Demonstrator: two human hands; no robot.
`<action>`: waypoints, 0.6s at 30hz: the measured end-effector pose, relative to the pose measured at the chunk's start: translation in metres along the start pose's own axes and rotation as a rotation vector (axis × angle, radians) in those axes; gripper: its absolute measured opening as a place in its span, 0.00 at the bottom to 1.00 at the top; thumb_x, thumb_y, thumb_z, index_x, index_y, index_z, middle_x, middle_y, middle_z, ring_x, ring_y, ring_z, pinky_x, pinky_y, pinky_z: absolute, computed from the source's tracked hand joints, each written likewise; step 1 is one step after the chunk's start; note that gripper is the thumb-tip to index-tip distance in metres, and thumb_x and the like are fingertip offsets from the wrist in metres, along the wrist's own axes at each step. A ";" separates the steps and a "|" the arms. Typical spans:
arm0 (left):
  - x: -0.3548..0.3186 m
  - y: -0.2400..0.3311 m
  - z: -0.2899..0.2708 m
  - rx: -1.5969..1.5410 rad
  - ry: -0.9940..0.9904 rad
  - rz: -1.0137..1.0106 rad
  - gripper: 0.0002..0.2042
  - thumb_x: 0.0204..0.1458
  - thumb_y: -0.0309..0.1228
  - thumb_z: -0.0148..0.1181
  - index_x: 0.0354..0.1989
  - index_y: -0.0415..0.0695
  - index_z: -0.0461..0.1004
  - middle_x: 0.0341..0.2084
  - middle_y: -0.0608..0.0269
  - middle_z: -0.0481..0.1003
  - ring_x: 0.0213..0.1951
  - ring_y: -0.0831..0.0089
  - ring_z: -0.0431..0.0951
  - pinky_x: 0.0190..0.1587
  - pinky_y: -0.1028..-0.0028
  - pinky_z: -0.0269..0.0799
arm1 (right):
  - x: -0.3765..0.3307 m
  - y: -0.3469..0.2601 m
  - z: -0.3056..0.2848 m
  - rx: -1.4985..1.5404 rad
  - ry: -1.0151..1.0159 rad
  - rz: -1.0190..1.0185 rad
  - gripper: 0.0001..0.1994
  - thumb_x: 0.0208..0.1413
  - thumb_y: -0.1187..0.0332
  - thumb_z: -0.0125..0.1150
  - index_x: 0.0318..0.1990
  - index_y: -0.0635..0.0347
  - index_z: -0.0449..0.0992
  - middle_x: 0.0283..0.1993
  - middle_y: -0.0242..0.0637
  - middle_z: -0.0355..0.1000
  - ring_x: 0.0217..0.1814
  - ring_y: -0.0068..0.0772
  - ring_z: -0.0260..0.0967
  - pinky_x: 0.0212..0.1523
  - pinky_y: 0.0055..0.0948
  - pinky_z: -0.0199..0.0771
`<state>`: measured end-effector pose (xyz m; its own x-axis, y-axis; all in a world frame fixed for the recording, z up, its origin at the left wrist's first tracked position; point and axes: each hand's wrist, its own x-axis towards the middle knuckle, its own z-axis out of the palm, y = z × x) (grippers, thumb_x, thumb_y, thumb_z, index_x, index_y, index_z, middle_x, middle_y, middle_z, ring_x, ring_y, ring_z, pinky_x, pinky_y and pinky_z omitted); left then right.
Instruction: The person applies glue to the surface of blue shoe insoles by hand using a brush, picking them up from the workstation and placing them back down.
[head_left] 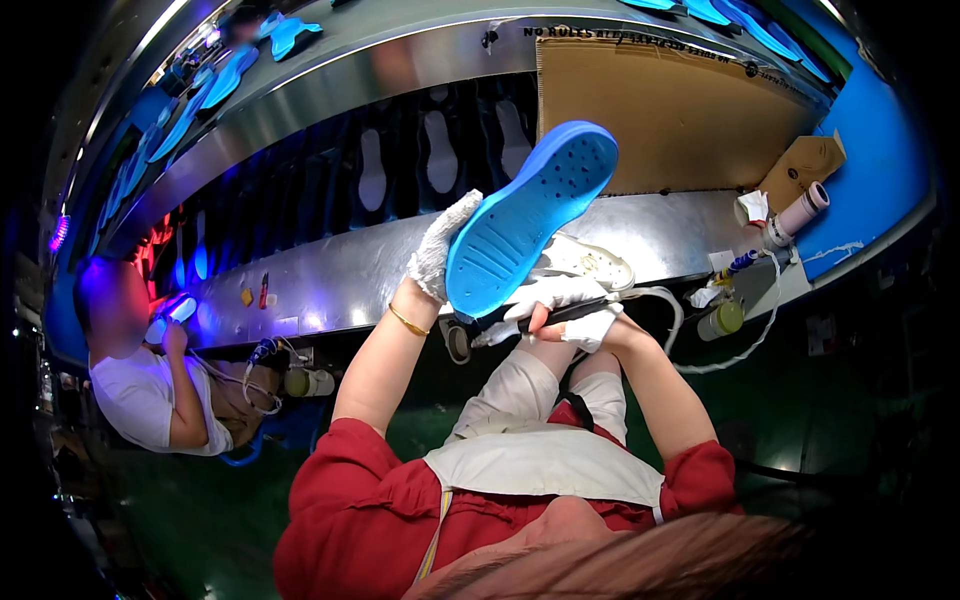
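In my gloved left hand (443, 243) is a blue shoe sole (530, 215), gripped by its left edge and raised in front of the bench. Holes dot its upper end and grooves cross its lower part. My right hand (585, 318), in a white glove with bare fingertips, is closed around a slim black-handled tool (568, 314) just below the sole. A pale cord or hose runs near its right end; the exact kind of tool cannot be made out. Behind the sole, a whitish perforated shoe (592, 262) rests on the metal bench, partly covered.
The metal bench (690, 225) spans the front, with a cardboard sheet (660, 120) standing on it. At right are a pale cylinder (800, 208), a green-capped container (722, 320) and a looping hose (745, 345). Shoe soles stand in the dark rack behind. A co-worker (150, 380) sits at left.
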<state>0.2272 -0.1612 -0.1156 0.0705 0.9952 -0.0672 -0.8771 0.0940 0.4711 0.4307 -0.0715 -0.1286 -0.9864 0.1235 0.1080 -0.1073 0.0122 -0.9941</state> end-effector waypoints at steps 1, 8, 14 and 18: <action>0.003 0.000 0.000 0.060 0.036 -0.004 0.27 0.58 0.47 0.46 0.54 0.32 0.65 0.46 0.41 0.72 0.45 0.52 0.76 0.46 0.60 0.75 | -0.001 -0.004 -0.001 -0.018 0.038 -0.007 0.05 0.42 0.79 0.63 0.29 0.61 0.75 0.32 0.33 0.72 0.36 0.25 0.69 0.41 0.26 0.71; 0.012 0.003 0.002 0.234 0.158 -0.097 0.24 0.57 0.44 0.50 0.54 0.37 0.66 0.43 0.49 0.74 0.39 0.64 0.79 0.39 0.69 0.79 | 0.010 -0.010 0.006 -0.274 0.112 -0.161 0.06 0.41 0.82 0.58 0.28 0.61 0.74 0.34 0.35 0.73 0.37 0.26 0.70 0.38 0.25 0.72; 0.018 -0.001 -0.008 0.434 0.207 -0.198 0.23 0.56 0.45 0.52 0.53 0.40 0.68 0.41 0.52 0.75 0.37 0.67 0.79 0.39 0.69 0.78 | 0.009 -0.025 -0.017 -0.171 0.077 0.043 0.07 0.40 0.85 0.57 0.27 0.63 0.75 0.33 0.35 0.74 0.33 0.25 0.70 0.37 0.23 0.72; 0.015 -0.001 0.000 0.478 0.213 -0.234 0.24 0.56 0.46 0.53 0.51 0.39 0.70 0.41 0.52 0.75 0.37 0.66 0.79 0.40 0.68 0.78 | 0.009 -0.019 -0.024 -0.363 0.118 -0.035 0.05 0.41 0.81 0.62 0.26 0.60 0.76 0.32 0.35 0.74 0.36 0.30 0.72 0.40 0.26 0.73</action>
<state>0.2292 -0.1462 -0.1167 0.0961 0.9241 -0.3699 -0.5340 0.3614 0.7644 0.4266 -0.0470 -0.1087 -0.9595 0.2305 0.1617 -0.0682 0.3668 -0.9278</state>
